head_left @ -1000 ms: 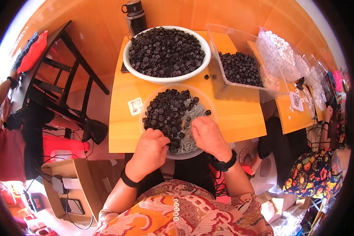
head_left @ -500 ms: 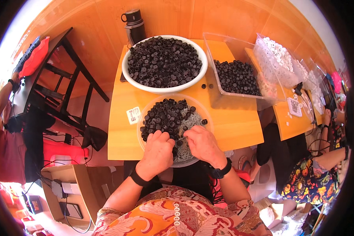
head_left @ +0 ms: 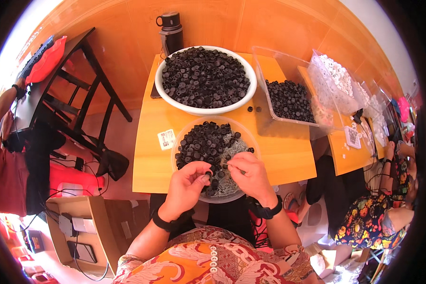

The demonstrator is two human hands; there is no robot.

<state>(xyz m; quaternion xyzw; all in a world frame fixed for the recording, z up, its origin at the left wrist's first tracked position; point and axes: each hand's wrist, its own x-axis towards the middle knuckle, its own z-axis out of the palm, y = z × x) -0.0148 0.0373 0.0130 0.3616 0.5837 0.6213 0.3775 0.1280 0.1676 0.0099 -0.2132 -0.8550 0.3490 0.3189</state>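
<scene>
Over a clear round tub, my left hand pinches a small black cap between thumb and fingertips. Across from it, my right hand is closed in a pinch, fingertips close to that cap; a thin metal screw seems to be in them, mostly hidden. Black caps fill the tub's left and far parts. Loose silvery screws lie in its right and near parts, with a few caps among them.
Behind the tub stands a white basin heaped with black caps. A clear bin of caps is to its right, a flask at the back. A label lies left. People sit on both sides; an open carton is lower left.
My left hand has turned, so a cap now shows at its fingertips. The right hand has shifted slightly right and turned. The whole view has moved a little.
</scene>
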